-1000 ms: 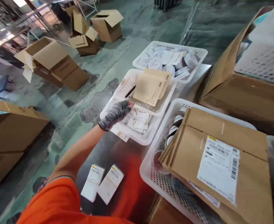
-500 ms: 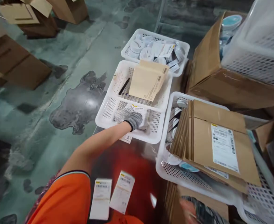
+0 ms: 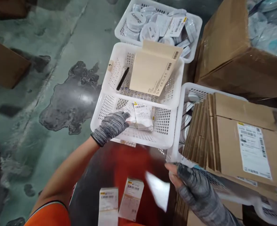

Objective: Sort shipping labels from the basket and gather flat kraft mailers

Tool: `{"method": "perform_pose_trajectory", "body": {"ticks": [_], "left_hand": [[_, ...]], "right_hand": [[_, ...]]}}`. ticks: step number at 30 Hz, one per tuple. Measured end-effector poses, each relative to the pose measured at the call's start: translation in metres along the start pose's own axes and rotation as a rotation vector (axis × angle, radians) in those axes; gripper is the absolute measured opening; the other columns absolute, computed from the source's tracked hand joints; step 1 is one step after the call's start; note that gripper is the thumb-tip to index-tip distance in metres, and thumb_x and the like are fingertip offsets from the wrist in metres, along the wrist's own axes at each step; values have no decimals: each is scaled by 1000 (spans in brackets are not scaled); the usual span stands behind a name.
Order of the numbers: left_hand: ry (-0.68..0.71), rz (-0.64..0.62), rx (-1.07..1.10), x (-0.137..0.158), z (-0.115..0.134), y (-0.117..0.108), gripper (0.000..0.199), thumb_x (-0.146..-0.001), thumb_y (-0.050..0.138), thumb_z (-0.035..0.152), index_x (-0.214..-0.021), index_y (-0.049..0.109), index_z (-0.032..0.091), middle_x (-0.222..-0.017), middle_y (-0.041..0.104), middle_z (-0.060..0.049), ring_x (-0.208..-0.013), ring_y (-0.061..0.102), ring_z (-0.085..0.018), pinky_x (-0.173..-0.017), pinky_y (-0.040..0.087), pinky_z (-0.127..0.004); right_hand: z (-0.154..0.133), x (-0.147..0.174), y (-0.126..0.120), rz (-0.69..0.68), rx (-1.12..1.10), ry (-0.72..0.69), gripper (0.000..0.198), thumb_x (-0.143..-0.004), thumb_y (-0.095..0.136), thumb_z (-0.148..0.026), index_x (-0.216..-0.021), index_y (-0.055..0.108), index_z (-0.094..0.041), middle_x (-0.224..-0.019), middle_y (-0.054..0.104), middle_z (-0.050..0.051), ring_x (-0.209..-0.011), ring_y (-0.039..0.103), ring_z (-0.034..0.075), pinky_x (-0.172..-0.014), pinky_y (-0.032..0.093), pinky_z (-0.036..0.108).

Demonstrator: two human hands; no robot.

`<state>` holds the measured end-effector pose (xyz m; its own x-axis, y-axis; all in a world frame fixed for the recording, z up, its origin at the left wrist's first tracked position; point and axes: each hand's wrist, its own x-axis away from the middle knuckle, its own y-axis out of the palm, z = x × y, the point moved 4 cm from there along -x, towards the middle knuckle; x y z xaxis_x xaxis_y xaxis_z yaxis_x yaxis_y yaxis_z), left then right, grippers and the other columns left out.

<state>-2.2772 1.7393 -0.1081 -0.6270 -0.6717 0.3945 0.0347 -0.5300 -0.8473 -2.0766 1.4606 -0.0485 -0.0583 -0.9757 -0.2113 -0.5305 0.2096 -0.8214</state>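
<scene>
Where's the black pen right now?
The black pen lies in the middle white basket, left of the tan envelopes, beyond the left hand.

The white basket point(image 3: 105, 106) is smooth, holed plastic. Gloves on the left hand point(image 3: 111, 125) are grey knitted cloth. Flat boxes point(image 3: 223, 138) are matt brown cardboard. The bench point(image 3: 119, 163) is shiny.

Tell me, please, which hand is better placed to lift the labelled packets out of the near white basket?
Left hand: it already rests on the packets in the basket; the right hand holds a white slip.
</scene>
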Motion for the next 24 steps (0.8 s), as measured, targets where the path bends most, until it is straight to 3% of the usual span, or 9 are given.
{"method": "perform_pose_trajectory", "body": {"ticks": [2, 3, 6, 7, 10, 13, 18, 21, 24], "left_hand": [[29, 9, 11, -5, 6, 1, 42, -106, 71, 27, -144, 82, 13, -139, 83, -23, -132, 80, -46, -118, 63, -58], [31, 34, 28, -7, 8, 0, 41, -105, 72, 29, -142, 84, 15, -135, 85, -23, -129, 81, -46, -117, 63, -58], [-24, 238, 220, 0, 8, -9, 42, -101, 72, 37, -134, 88, 16, -127, 87, -20, -123, 83, -45, -118, 63, -58], [-39, 315, 339, 8, 7, -13, 43, -100, 72, 42, -129, 89, 16, -125, 88, -19, -121, 84, -42, -118, 63, -56], [-76, 462, 724, 44, 3, -17, 41, -95, 75, 50, -116, 92, 19, -115, 90, -12, -108, 86, -31, -104, 68, -40], [-153, 574, 924, 88, -2, -11, 29, -96, 80, 45, -109, 93, 23, -105, 91, -5, -96, 85, -22, -91, 66, -28], [-426, 697, 1196, 146, -5, 27, 30, -92, 92, 51, -103, 93, 23, -104, 89, -4, -97, 82, -22, -94, 66, -28], [-539, 442, 1574, 158, 11, 61, 70, -81, 96, 80, -123, 93, 23, -113, 87, -12, -101, 84, -31, -89, 71, -40], [-527, 129, 1825, 166, 36, 87, 100, -72, 89, 99, -141, 89, 26, -131, 85, -19, -119, 83, -45, -91, 74, -54]], "right_hand": [[-3, -50, 19, 6, 142, -176, 33, -118, 55, -24, -133, 81, -11, -123, 89, 15, -108, 89, 25, -102, 75, 36], [-2, -78, 35, -86, 255, -214, 37, -117, 54, -19, -141, 80, -9, -133, 86, 18, -119, 88, 28, -109, 73, 40], [17, -149, 91, -689, 535, 14, 56, -109, 59, -6, -164, 65, 0, -167, 62, 28, -156, 67, 36, -134, 56, 47], [21, -167, 103, -758, 582, 92, 60, -111, 55, -6, -170, 59, 0, -174, 55, 28, -163, 60, 36, -138, 50, 49], [25, -197, 125, -847, 602, 195, 59, -112, 39, -1, -168, 60, 3, -165, 64, 32, -157, 66, 36, -134, 53, 50], [22, -197, 126, -894, 569, 245, 53, -106, 37, 5, -140, 77, 4, -131, 82, 32, -127, 83, 39, -105, 69, 51], [6, -169, 86, -662, 652, 141, 44, -106, 42, 2, -120, 83, -2, -97, 85, 27, -91, 88, 38, -71, 72, 45], [-20, -136, 59, -416, 659, -38, 48, -111, 39, -6, -122, 86, -10, -98, 86, 23, -88, 88, 33, -74, 74, 44], [-63, -106, 45, -138, 427, -334, 54, -107, 39, -4, -108, 90, -21, -99, 89, 11, -90, 88, 27, -87, 77, 41]]}}
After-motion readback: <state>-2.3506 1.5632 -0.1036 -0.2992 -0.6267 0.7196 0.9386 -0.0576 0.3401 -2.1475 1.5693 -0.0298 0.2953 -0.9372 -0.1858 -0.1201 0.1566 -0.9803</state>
